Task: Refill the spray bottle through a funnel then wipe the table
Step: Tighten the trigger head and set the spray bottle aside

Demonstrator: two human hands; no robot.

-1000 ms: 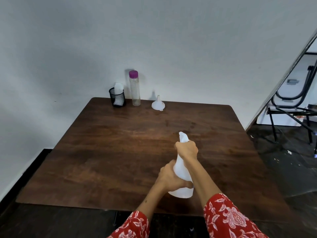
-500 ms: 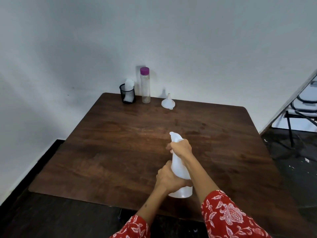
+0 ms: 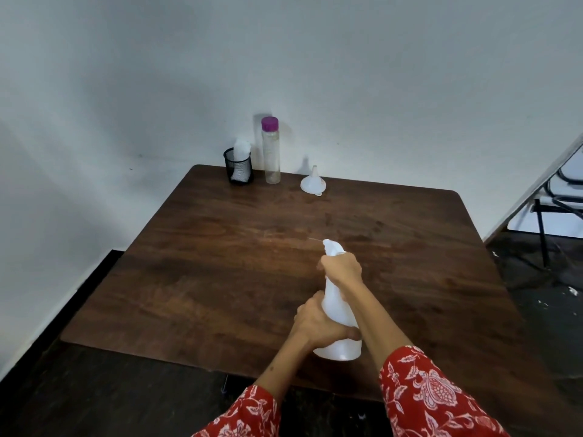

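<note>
Wooden table (image 3: pixel 220 279) against white wall (image 3: pixel 347 74); dark floor (image 3: pixel 79 398).

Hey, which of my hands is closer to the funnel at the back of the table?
Right. The right hand grips the spray bottle by its neck, farther up the table toward the funnel. The left hand holds the bottle's lower body, nearer the front edge.

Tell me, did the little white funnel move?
No. The funnel sits just as before, right of the purple-capped bottle at the far edge of the table; only the camera shifted.
</note>
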